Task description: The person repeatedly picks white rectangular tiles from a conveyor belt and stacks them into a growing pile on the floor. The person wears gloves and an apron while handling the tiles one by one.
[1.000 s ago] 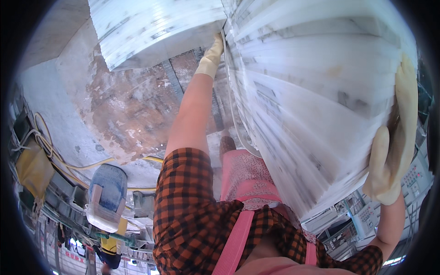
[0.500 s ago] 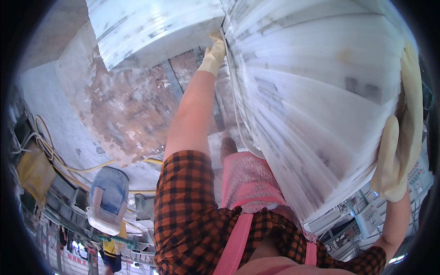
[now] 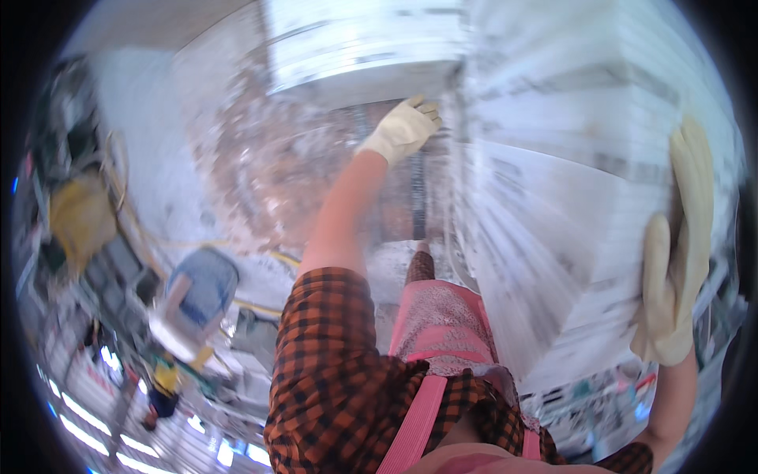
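A tall stack of thin white slabs with grey streaks (image 3: 545, 197) fills the right side. My right hand (image 3: 671, 268), in a cream rubber glove, lies along its right side with the fingers stretched out and the thumb apart. My left hand (image 3: 404, 130), gloved alike, reaches forward in the gap left of this stack. Its fingers are slightly bent and somewhat apart, and nothing shows in them. Just beyond it stands a second white stack (image 3: 363, 59), with its lower edge near my fingertips. Motion blurs parts of both stacks.
The floor (image 3: 268, 174) is worn, brown and white, with a dark strip (image 3: 418, 197) before me. To the left are a blue-and-white chair-like object (image 3: 201, 292), a yellow hose (image 3: 257, 306) and a yellow cloth (image 3: 81, 213). Farther off, a person in yellow (image 3: 164, 383) appears.
My left hand has come back from the corner between the two stacks and lowered toward me. My right hand stays against the right side of the stack. The view has swung.
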